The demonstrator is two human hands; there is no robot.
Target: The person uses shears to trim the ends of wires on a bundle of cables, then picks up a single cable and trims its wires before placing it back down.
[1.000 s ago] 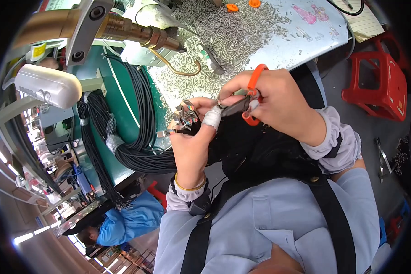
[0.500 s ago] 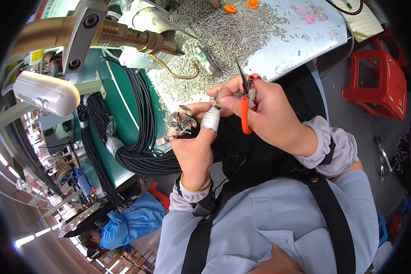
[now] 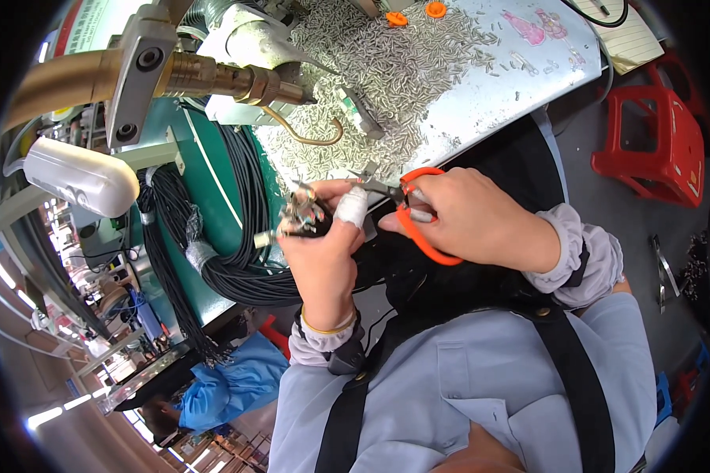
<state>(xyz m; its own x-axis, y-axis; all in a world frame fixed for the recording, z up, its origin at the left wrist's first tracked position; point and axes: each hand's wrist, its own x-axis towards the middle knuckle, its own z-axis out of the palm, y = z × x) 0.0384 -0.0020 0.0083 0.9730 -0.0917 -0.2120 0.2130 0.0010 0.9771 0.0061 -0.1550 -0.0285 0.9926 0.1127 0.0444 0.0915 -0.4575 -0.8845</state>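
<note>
My left hand (image 3: 317, 268) is closed around a bunch of black cables, whose stripped ends (image 3: 301, 214) stick out to the left of the fingers and are smeared by motion. White tape (image 3: 351, 206) wraps its thumb. My right hand (image 3: 481, 222) holds scissors with orange handles (image 3: 427, 246), fingers through the loops. Their dark blades point left, with the tips just beyond the taped thumb, by the cable ends. Whether the blades touch a wire, I cannot tell.
Countless small metal pieces (image 3: 371, 71) lie heaped on the pale worktop (image 3: 481, 106). A brass-coloured nozzle arm (image 3: 213, 75) reaches in from the left. Coiled black cables (image 3: 248, 284) rest on the green mat (image 3: 189, 154). Red stools (image 3: 651, 146) stand right; a person in blue (image 3: 229, 386) sits lower left.
My right hand has turned the scissors from pointing up to pointing left, and its fingers have left the wire they pinched. My left hand has shifted slightly left with the cables.
</note>
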